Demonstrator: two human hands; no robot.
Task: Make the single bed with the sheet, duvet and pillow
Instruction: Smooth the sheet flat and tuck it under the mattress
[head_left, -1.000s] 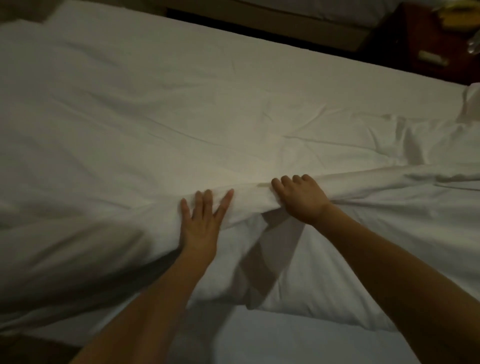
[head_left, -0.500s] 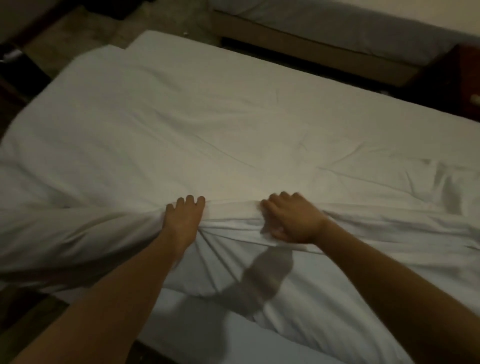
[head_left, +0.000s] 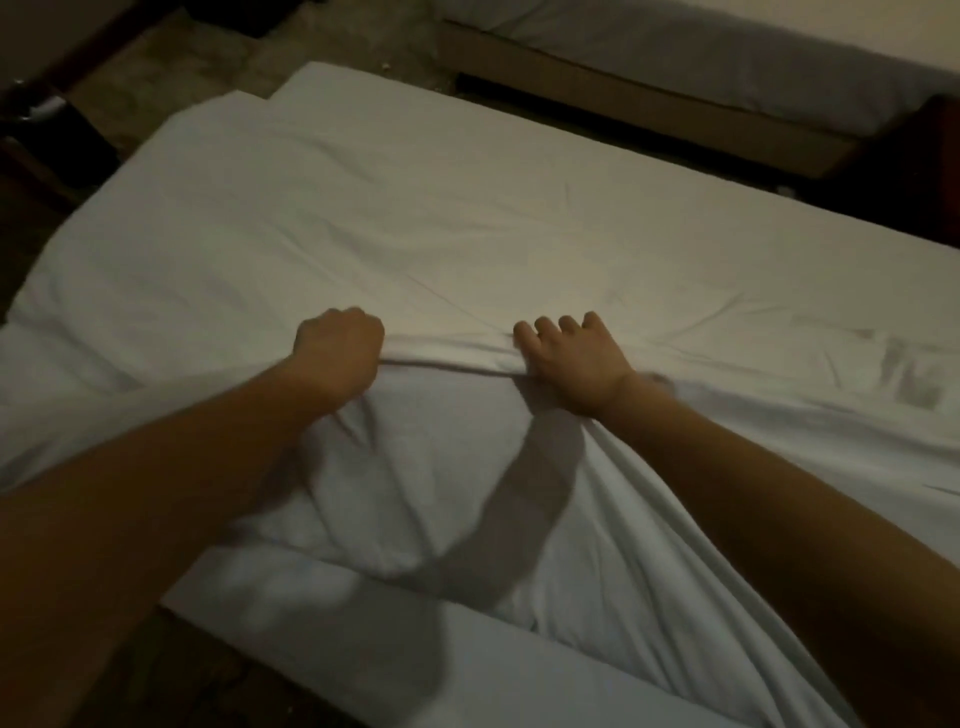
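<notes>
A white duvet (head_left: 467, 218) lies spread over the single bed, its near edge hanging over the side of the mattress (head_left: 519, 660). My left hand (head_left: 337, 353) is a closed fist gripping a fold of the duvet along the near edge. About a hand's width to the right, my right hand (head_left: 576, 358) grips the same fold, its fingers curled over the cloth. The fold is pulled taut between both hands. No pillow is in view.
A second bed (head_left: 675, 67) on a wooden base runs along the far side, with a dark gap of floor (head_left: 649, 135) between. Dark furniture (head_left: 36, 119) stands at the far left. Floor shows at the near left corner.
My left hand went from flat with spread fingers to a closed fist on the duvet fold. Both hands drew the fold towards me, and the view shifted left towards the bed's end.
</notes>
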